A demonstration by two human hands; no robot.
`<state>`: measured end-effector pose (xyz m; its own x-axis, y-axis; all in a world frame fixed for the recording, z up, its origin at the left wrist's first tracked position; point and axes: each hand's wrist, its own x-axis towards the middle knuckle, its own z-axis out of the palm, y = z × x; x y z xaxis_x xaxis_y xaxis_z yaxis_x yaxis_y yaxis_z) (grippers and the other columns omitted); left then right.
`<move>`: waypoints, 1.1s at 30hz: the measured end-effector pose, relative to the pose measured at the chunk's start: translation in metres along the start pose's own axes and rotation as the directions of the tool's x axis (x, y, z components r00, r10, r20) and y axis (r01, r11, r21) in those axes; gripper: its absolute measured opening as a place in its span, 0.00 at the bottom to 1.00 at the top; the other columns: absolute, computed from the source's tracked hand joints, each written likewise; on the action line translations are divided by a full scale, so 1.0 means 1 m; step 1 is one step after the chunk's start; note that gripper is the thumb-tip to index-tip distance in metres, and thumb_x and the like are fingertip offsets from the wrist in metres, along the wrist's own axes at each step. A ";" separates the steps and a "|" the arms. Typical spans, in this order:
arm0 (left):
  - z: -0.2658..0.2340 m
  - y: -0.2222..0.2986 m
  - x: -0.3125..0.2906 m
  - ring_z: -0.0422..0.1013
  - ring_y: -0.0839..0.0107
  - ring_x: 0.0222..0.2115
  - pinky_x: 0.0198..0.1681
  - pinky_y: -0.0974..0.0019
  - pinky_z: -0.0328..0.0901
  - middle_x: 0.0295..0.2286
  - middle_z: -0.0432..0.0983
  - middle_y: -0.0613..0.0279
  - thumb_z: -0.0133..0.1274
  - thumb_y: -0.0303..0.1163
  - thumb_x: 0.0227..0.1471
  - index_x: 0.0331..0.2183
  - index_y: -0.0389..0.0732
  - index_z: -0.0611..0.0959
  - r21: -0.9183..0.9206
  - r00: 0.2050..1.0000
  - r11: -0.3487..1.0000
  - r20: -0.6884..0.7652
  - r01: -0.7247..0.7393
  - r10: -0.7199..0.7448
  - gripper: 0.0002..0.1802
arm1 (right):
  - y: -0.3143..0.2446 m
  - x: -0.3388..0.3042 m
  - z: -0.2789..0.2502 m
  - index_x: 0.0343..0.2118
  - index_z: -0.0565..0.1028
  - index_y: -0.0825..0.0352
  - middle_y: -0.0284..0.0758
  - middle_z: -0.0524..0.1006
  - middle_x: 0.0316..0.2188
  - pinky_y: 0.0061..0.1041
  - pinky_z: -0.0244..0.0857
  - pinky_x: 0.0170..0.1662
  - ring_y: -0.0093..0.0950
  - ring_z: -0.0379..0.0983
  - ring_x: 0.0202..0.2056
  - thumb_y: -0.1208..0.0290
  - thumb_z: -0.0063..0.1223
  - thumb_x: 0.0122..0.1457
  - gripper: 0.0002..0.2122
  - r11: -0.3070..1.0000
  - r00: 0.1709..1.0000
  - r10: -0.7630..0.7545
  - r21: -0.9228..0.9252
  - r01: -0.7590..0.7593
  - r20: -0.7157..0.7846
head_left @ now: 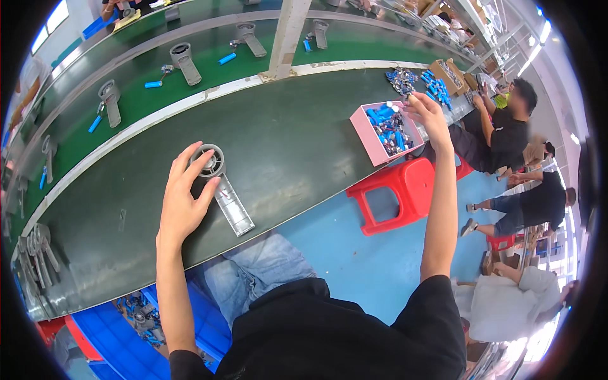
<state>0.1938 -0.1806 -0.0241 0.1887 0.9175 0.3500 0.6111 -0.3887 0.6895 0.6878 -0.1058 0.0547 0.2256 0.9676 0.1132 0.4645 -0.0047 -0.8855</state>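
On the dark green bench lies a grey handheld-fan housing (pixel 233 206), its round ring end away from me and its hollow handle toward me. My left hand (pixel 185 190) grips the ring end, fingers over the rim and thumb by the neck. Farther right stands a pink box (pixel 370 140) filled with blue cylindrical batteries (pixel 399 138) and small wired parts. Just above the box's far right side is my right hand (pixel 427 114), its thumb and fingertips pinched together. What sits between those fingertips is too small to make out.
Behind the bench, a green conveyor (pixel 142 95) carries several grey fan housings with blue batteries. More grey housings (pixel 39 253) stand at the left end. A red stool (pixel 405 196) is beside the bench; blue bins (pixel 120 332) are below left. A seated co-worker (pixel 506 130) is at right.
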 end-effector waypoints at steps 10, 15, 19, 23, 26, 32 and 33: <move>0.002 0.006 0.002 0.63 0.54 0.55 0.56 0.59 0.61 0.55 0.66 0.53 0.60 0.30 0.49 0.48 0.41 0.79 0.016 0.999 0.999 -0.002 -0.041 0.041 0.22 | 0.002 -0.020 -0.007 0.40 0.77 0.72 0.33 0.79 0.31 0.21 0.66 0.41 0.21 0.74 0.34 0.69 0.59 0.58 0.12 0.893 0.951 -0.277 -0.402 0.202 -0.137; 0.014 0.045 0.028 0.67 0.54 0.51 0.53 0.58 0.62 0.49 0.71 0.50 0.60 0.36 0.50 0.43 0.38 0.82 -0.003 0.975 0.989 -0.170 -0.145 0.142 0.19 | -0.039 -0.043 0.032 0.44 0.78 0.71 0.30 0.79 0.35 0.19 0.65 0.44 0.18 0.73 0.37 0.72 0.58 0.59 0.12 0.953 0.912 -0.298 -0.037 0.300 -0.282; 0.048 0.088 0.067 0.70 0.53 0.47 0.51 0.58 0.64 0.44 0.74 0.49 0.58 0.36 0.52 0.43 0.35 0.82 -0.333 0.952 0.895 -0.184 -0.296 0.246 0.18 | -0.060 -0.061 0.071 0.46 0.76 0.73 0.33 0.79 0.38 0.22 0.67 0.46 0.21 0.74 0.38 0.75 0.56 0.60 0.12 0.899 0.945 -0.292 0.295 0.323 -0.146; 0.045 0.114 0.083 0.74 0.60 0.41 0.45 0.63 0.68 0.40 0.77 0.52 0.57 0.29 0.52 0.44 0.36 0.82 -0.470 0.933 0.812 -0.261 -0.346 0.247 0.16 | -0.083 -0.080 0.125 0.42 0.77 0.71 0.32 0.78 0.38 0.21 0.67 0.45 0.22 0.74 0.40 0.79 0.56 0.58 0.09 0.842 0.918 -0.388 0.439 0.314 0.087; 0.034 0.096 0.086 0.76 0.61 0.36 0.40 0.64 0.69 0.36 0.78 0.53 0.56 0.27 0.52 0.41 0.36 0.83 -0.429 0.917 0.810 -0.163 -0.399 0.365 0.13 | -0.088 -0.086 0.156 0.42 0.77 0.71 0.34 0.76 0.40 0.23 0.68 0.45 0.23 0.74 0.41 0.81 0.56 0.57 0.10 0.834 0.891 -0.397 0.491 0.251 0.220; 0.022 0.077 0.071 0.76 0.57 0.31 0.35 0.62 0.70 0.31 0.78 0.52 0.55 0.26 0.52 0.35 0.33 0.84 -0.422 0.944 0.850 -0.230 -0.316 0.237 0.09 | -0.078 -0.098 0.199 0.46 0.74 0.70 0.33 0.75 0.40 0.24 0.68 0.46 0.24 0.73 0.42 0.83 0.57 0.54 0.15 0.686 0.921 -0.276 0.728 -0.010 0.273; 0.021 0.077 0.069 0.76 0.60 0.33 0.36 0.64 0.70 0.33 0.79 0.54 0.56 0.24 0.51 0.36 0.34 0.84 -0.386 0.941 0.862 -0.212 -0.329 0.264 0.09 | -0.077 -0.098 0.200 0.46 0.74 0.70 0.33 0.75 0.40 0.24 0.68 0.46 0.24 0.73 0.42 0.83 0.57 0.54 0.15 0.678 0.921 -0.277 0.735 -0.014 0.273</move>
<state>0.2697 -0.1449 0.0398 0.1758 0.7431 0.6457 0.1684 -0.6689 0.7240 0.4586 -0.1495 0.0211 -0.1543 0.9617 0.2263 -0.3175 0.1686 -0.9331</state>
